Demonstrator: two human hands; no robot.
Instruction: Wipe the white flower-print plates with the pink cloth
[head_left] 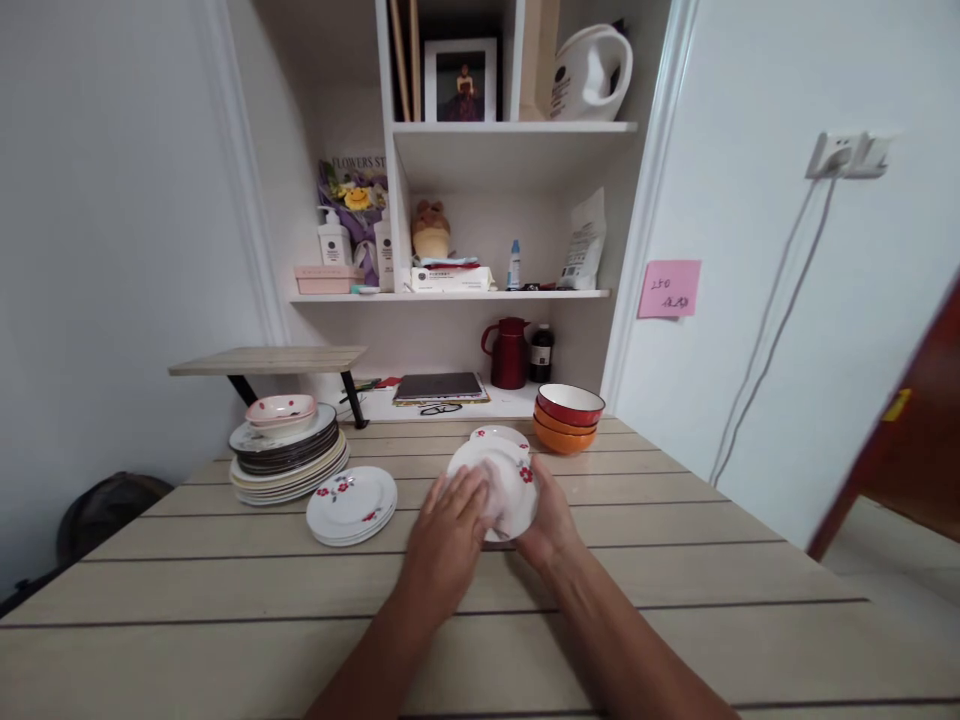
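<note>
Held round glossy plate: white, red flowers near rim. Stacked round plates: white, red flowers, greyish leaves. Small shallow dish: pale pink, red spots. Round top bowl: red outside, white inside, dark rim. Lower round bowls: orange. Slatted wood-look worktop: pale beige, dark stripes.

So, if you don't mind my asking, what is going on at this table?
A person is handling a white flowered plate over the table. Their right hand holds its edge, while the left hand is on its face with something pale, too blurred to name. Another flowered plate lies just beyond. To the left are a small stack of flowered plates and a taller plate stack; stacked bowls stand to the right.
</note>
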